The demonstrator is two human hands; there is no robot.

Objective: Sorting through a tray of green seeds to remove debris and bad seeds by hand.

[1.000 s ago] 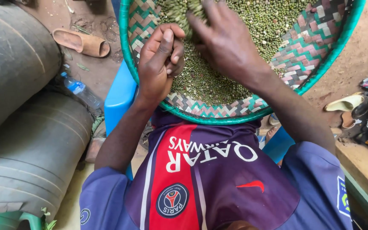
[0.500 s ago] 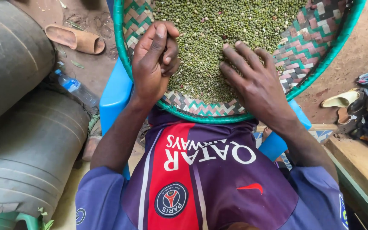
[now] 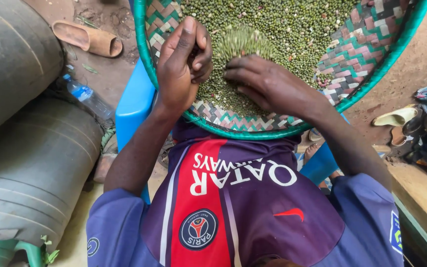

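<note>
Since the earlier frame, right hand [image 3: 268, 84] has slid leftward across the small green beans [image 3: 292, 29], fingers flat and spread. Left hand [image 3: 181, 64] rests cupped, half-closed, on the near rim of one round green-rimmed woven basket [image 3: 371, 49]. Two hands, near but apart.

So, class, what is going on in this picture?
A seated person is working over a round woven tray with a green rim, filled with small green beans. The left hand is cupped at the tray's near edge, fingers curled. The right hand lies palm down on the beans. A plastic bottle lies on the ground beside the blue chair.
</note>
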